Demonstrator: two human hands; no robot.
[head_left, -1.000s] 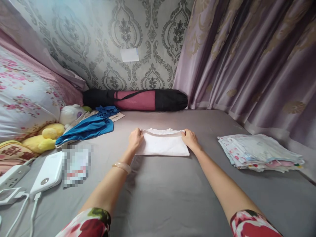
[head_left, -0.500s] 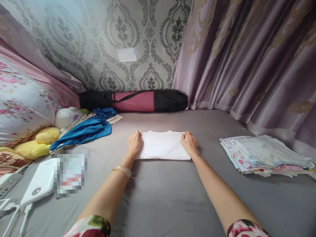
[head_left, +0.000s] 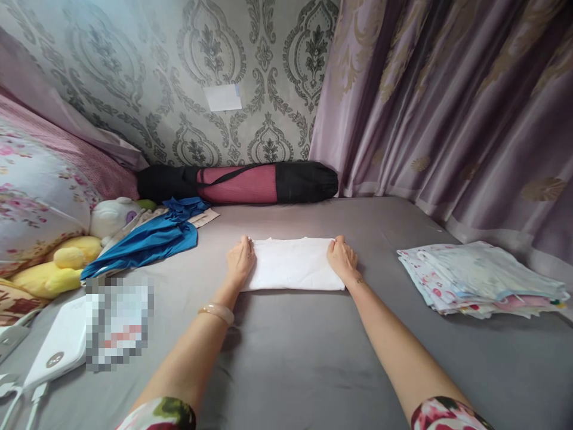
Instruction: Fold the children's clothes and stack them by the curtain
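Observation:
A white cloth (head_left: 290,266), folded into a flat rectangle, lies on the grey bed sheet (head_left: 308,352) in front of me. At its far left corner, my left hand (head_left: 240,263) is closed on the fabric edge. My right hand (head_left: 342,259) grips the far right corner in the same way. Between the two hands the cloth is stretched straight. Its underside and the fingertips are hidden from me.
On the right is a stack of folded printed cloths (head_left: 478,278). A blue garment (head_left: 156,236), a yellow plush toy (head_left: 58,269) and a white power bank (head_left: 62,343) with cables lie left. Along the wall rests a black and pink mat bag (head_left: 242,184).
The view has shifted slightly, so things at the left sit further left. Both hands keep hold of the white cloth, which looks a little smoother and tauter.

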